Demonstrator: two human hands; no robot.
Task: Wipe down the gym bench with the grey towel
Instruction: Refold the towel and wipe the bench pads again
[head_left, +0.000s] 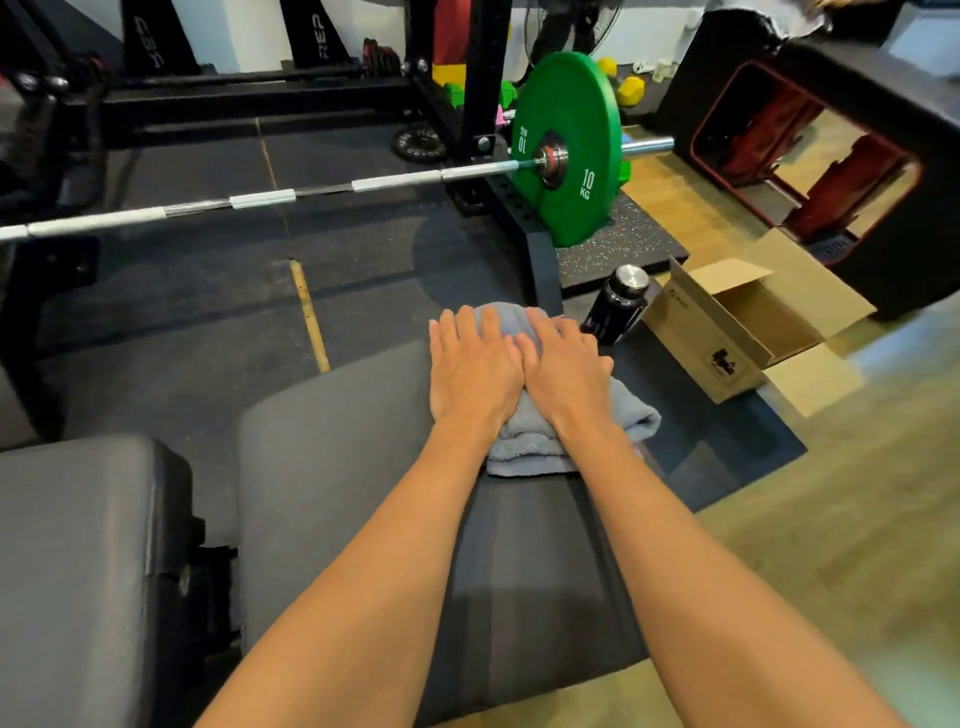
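The grey towel (535, 441) lies folded on the far right corner of the black padded gym bench (332, 467). My left hand (470, 371) and my right hand (563, 371) rest side by side, palms flat, pressing down on top of the towel with fingers spread and pointing away from me. Part of the towel hangs over the bench's right edge. Both forearms stretch across the bench pad toward it. A second bench pad (78, 561) sits at the lower left.
A barbell (260, 200) with a green 10 kg plate (569, 150) rests across the black rack beyond the bench. A dark water bottle (618, 304) and an open cardboard box (743, 332) stand on the floor to the right.
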